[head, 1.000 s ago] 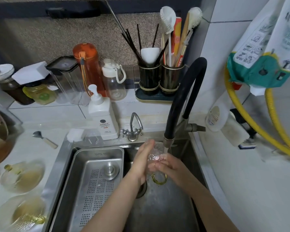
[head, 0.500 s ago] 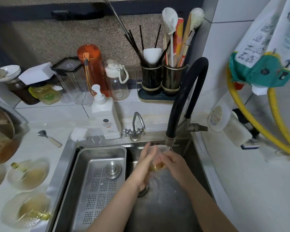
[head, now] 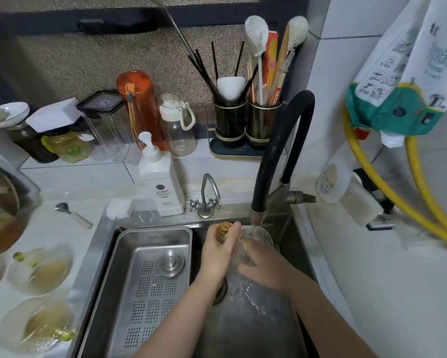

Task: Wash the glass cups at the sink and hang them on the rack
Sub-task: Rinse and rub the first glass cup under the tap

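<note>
Glass cup (head: 256, 241) sits under the black tap (head: 281, 151), over the sink (head: 256, 332), with water running over it. Left hand (head: 218, 250) curls its fingers (head: 232, 229) round the cup's gold end; right hand (head: 262, 264) wraps the clear body, fingers bent against it.

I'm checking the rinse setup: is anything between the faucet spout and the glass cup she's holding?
Nothing visible. The glass cup, gripped by the left hand and right hand, sits directly below the black faucet's spout, with only running water between them.
</note>
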Available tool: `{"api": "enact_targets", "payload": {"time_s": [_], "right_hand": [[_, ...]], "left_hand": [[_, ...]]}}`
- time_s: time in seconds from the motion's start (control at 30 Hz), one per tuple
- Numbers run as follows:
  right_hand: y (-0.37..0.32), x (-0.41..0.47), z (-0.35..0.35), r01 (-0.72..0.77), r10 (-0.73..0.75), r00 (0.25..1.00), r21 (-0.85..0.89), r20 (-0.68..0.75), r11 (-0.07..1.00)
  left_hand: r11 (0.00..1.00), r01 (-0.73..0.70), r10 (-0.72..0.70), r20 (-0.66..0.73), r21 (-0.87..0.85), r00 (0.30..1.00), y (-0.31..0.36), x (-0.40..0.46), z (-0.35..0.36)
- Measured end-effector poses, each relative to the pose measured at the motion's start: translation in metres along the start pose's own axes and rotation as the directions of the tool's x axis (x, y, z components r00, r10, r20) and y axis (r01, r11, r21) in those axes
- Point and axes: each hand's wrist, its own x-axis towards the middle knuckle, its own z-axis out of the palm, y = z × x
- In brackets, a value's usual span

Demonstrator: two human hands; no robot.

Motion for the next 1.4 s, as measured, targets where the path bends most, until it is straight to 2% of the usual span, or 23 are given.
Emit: {"api": "enact_targets", "payload": {"time_s": [0.07, 0.17, 0.23, 0.33, 0.37, 0.5, 0.57, 0.7, 0.77, 0.83, 0.9, 0.97, 1.07, 1.17, 1.3, 1.4], "right_hand": [[0.000, 0.003, -0.001, 0.022, -0.022, 1.000, 0.032, -0.015, 0.999], [0.009, 0.000, 0.004, -0.038, 0.023, 0.994, 0.152, 0.103, 0.988], [0.015, -0.003, 0.006, -0.051, 0.043, 0.992, 0.072, 0.116, 0.996], [0.017, -0.006, -0.001, 0.019, -0.005, 0.999, -0.289, 0.048, 0.957], [0.018, -0.005, -0.002, 0.058, -0.055, 0.998, -0.348, 0.017, 0.936], [0.011, 0.007, 0.001, 0.062, -0.140, 0.970, -0.354, -0.201, 0.933], [0.008, 0.016, 0.006, 0.075, -0.179, 0.960, -0.418, -0.215, 0.905], [0.010, 0.008, 0.004, 0.133, -0.150, 0.989, -0.391, -0.012, 0.911], [0.015, 0.004, 0.000, 0.139, -0.164, 0.986, -0.446, -0.016, 0.884], [0.013, 0.005, -0.003, 0.142, -0.179, 0.982, -0.412, -0.053, 0.900], [0.009, 0.010, -0.003, 0.169, -0.201, 0.979, -0.426, -0.032, 0.889], [0.007, 0.010, -0.004, 0.206, -0.203, 0.978, -0.427, 0.053, 0.880], [0.011, 0.002, -0.005, 0.153, -0.086, 0.981, -0.417, 0.175, 0.896], [0.019, 0.000, -0.008, 0.191, -0.166, 0.982, -0.483, 0.095, 0.854], [0.000, 0.007, -0.007, 0.181, -0.204, 0.979, -0.357, -0.029, 0.917], [-0.001, 0.006, -0.005, 0.125, -0.111, 0.992, -0.273, 0.068, 0.954]], "left_hand": [[1.000, 0.021, -0.022, 0.025, 0.009, 0.999, 0.001, 0.001, 0.002], [0.999, 0.046, -0.045, 0.135, -0.001, 0.990, 0.007, 0.004, 0.004], [0.999, 0.035, -0.036, 0.140, 0.009, 0.990, 0.007, 0.004, 0.004], [0.998, 0.051, -0.047, 0.086, -0.040, 0.995, 0.004, 0.006, 0.004], [0.998, 0.052, -0.048, 0.079, -0.044, 0.996, 0.004, 0.006, 0.004], [0.995, 0.084, -0.077, 0.109, -0.054, 0.991, 0.010, 0.007, 0.006], [0.997, 0.066, -0.060, 0.125, -0.046, 0.990, 0.013, 0.009, 0.005], [0.999, 0.036, -0.037, 0.122, 0.009, 0.992, 0.012, 0.010, -0.002], [0.998, 0.064, -0.062, 0.126, -0.015, 0.990, 0.011, 0.008, -0.004], [0.997, 0.069, -0.066, 0.133, -0.017, 0.989, 0.012, 0.008, -0.005], [0.996, 0.093, -0.090, 0.147, -0.015, 0.985, 0.011, 0.009, -0.006], [0.990, 0.135, -0.127, 0.172, -0.034, 0.977, 0.011, 0.010, -0.009], [0.980, 0.194, -0.181, 0.191, -0.051, 0.965, 0.008, 0.013, -0.015], [0.971, 0.217, -0.193, 0.203, -0.104, 0.960, 0.007, 0.014, -0.016], [0.962, 0.242, -0.212, 0.218, -0.125, 0.953, 0.007, 0.017, -0.010], [0.963, 0.248, -0.218, 0.236, -0.108, 0.947, 0.009, 0.017, -0.010]]}}
